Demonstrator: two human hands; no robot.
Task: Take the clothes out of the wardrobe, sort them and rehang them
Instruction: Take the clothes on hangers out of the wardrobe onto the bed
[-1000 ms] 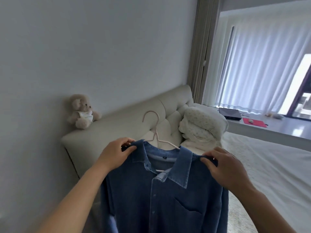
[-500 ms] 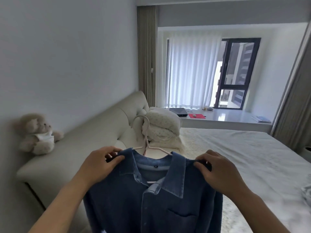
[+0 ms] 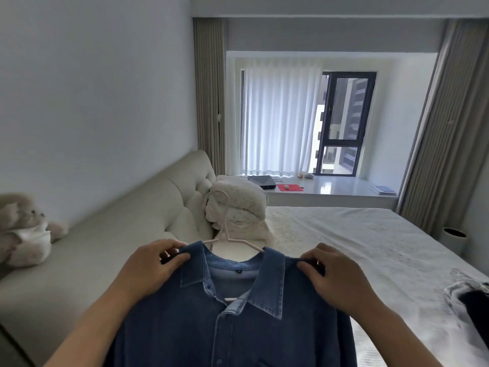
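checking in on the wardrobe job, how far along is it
Done: denim shirt is out and sits on its white hanger. In hand: left hand and right hand grip its shoulders. Left: rehanging it; more clothes lie on the bed.

Blue denim shirt (image 3: 211,324) on pale hanger (image 3: 226,229), upright, probably buttoned

The bed (image 3: 344,234) fills the right of the frame, with folded bedding (image 3: 238,207) at centre and dark clothes (image 3: 471,300) at the right edge.

Shirt (image 3: 232,321) before bed (image 3: 357,242); teddy bear (image 3: 23,231) on headboard (image 3: 111,234), left
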